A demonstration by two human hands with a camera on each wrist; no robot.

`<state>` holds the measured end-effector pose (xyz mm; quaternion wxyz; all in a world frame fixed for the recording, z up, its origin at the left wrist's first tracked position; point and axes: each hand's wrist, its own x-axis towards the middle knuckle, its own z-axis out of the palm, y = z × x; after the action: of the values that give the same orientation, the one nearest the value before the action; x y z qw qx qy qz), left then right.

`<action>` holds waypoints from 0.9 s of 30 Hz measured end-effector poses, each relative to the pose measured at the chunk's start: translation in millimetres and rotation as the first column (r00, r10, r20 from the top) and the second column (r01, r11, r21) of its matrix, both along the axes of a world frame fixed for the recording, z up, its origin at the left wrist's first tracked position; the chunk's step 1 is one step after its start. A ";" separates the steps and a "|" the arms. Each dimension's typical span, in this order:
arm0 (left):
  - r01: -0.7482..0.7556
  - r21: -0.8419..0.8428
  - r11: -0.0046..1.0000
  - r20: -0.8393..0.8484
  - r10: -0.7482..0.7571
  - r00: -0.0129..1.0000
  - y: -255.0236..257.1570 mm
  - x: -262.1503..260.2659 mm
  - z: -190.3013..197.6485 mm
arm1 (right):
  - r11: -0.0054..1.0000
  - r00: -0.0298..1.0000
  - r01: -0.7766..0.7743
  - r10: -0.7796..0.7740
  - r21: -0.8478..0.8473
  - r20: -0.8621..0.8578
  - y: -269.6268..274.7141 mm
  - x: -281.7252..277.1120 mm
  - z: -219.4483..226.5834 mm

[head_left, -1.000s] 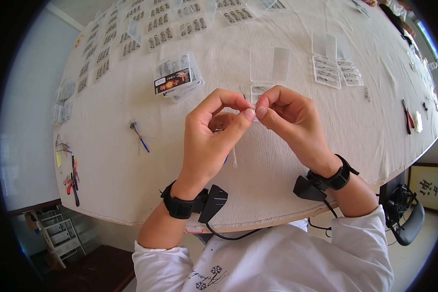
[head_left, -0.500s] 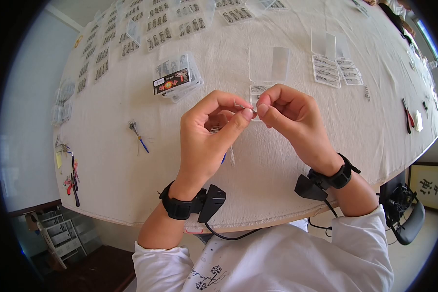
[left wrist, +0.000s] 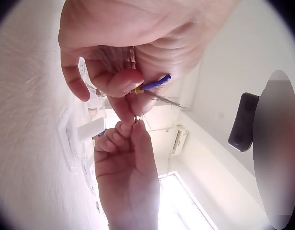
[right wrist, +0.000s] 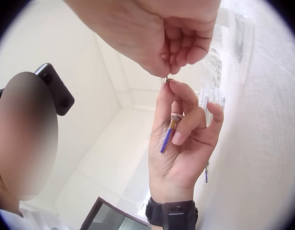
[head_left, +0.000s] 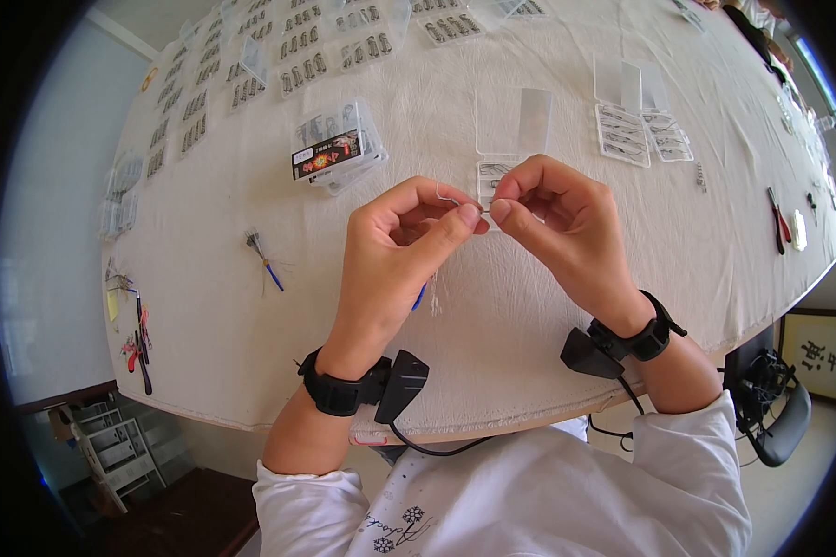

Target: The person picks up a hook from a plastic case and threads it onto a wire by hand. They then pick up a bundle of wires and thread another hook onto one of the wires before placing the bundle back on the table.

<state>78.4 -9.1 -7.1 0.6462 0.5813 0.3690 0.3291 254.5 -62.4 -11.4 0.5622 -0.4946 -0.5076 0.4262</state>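
Note:
My left hand [head_left: 385,246] and right hand [head_left: 567,223] meet fingertip to fingertip above the table. Thumb and index finger of each pinch a small shiny metal piece [right wrist: 165,80], mostly covered by the fingertips. A thin pale line [head_left: 446,197] curves up by the left index finger. Against the left palm, the curled fingers also hold a bundle of fine strands with a blue tube [right wrist: 166,140] and a yellow band [left wrist: 138,90]. Just beyond the hands lies an opened clear box [head_left: 492,170] of small metal pieces, partly hidden by the right hand.
Stacked clear boxes with a black label [head_left: 328,155] stand left of centre. Another blue-ended bundle [head_left: 266,260] lies on the white cloth [head_left: 223,343]. Opened boxes [head_left: 624,136] and red-handled pliers [head_left: 777,223] are at right. Rows of filled trays [head_left: 304,72] line the far left.
Both hands stay close together with small finger shifts. The thin line now stands out above the left index finger, and the blue tube shows more below the left hand.

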 end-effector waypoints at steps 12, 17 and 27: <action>-0.013 0.006 1.000 0.010 0.013 1.000 0.8 0.0 -7.5 | 0.999 0.999 -0.011 0.010 -0.038 -0.038 -0.6 -1.0 1.2; -0.037 0.019 0.999 0.015 0.037 0.999 -0.5 0.5 -7.8 | 1.000 0.998 -0.031 0.030 -0.006 -0.057 0.2 -2.4 -0.7; -0.060 0.135 0.989 -0.058 0.068 0.996 -1.5 0.4 -6.4 | 0.983 0.991 -0.076 0.056 -0.164 -0.125 -0.8 1.4 2.3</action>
<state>78.7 -10.7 -13.5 0.5831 0.6210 0.3846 0.3555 255.9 -63.2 -9.0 0.5331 -0.4970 -0.4513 0.5149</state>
